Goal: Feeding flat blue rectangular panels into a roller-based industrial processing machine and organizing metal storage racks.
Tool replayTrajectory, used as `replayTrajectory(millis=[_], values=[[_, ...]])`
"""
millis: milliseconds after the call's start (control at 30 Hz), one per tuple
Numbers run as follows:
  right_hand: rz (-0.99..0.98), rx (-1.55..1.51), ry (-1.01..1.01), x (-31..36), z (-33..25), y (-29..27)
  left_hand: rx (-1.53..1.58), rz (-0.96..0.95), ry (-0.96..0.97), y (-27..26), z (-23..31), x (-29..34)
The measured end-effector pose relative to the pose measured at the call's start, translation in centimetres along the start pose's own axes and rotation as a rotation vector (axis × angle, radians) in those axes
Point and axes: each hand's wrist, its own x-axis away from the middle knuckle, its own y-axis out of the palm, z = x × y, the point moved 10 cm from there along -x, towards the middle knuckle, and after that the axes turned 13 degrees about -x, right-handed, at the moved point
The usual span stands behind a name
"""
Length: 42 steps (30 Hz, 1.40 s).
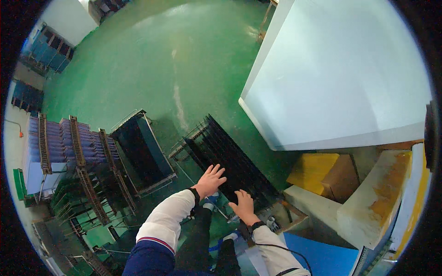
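Note:
A wire rack [180, 151] stands on the floor right in front of me, filled with several dark upright panels [230, 158] set on edge in rows. At the near edge of these panels is my left hand [210, 181], its fingers apart and reaching over them. To its right and a little nearer, my right hand [243, 205] has its fingers spread beside the panels' near end. I see nothing held in either hand; whether the fingertips touch the panels I cannot tell.
Left of the rack stands another framed rack [140, 154] with dark panels. Further left are racks stacked with purple-tinted sheets [57, 140]. A large white surface [336, 78] fills the right. Below it lie a yellow box [313, 172] and a blue board [317, 255]. The floor [133, 69] is green.

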Motion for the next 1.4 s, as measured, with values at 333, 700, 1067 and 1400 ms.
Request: replayTrajectory(millis=[333, 700, 1067, 1400], values=[[-0.026, -0.027, 0.051, 1.7, 0.6, 1.5, 0.105, 0.025, 0.104, 0.7, -0.4, 0.3], [-0.139, 0.157, 0.204, 0.6, 2.0, 4.5, 0.115, -0.009, 0.287, 1.2, 0.0, 0.6], [-0.119, 0.319, 0.058, -0.6, 5.4, 6.9, -0.192, -0.13, 0.336, 4.8, 0.7, -2.3], [-0.161, 0.309, -0.089, 0.0, 1.4, 3.8, -0.213, -0.068, 0.394, 0.6, 0.5, -1.0]])
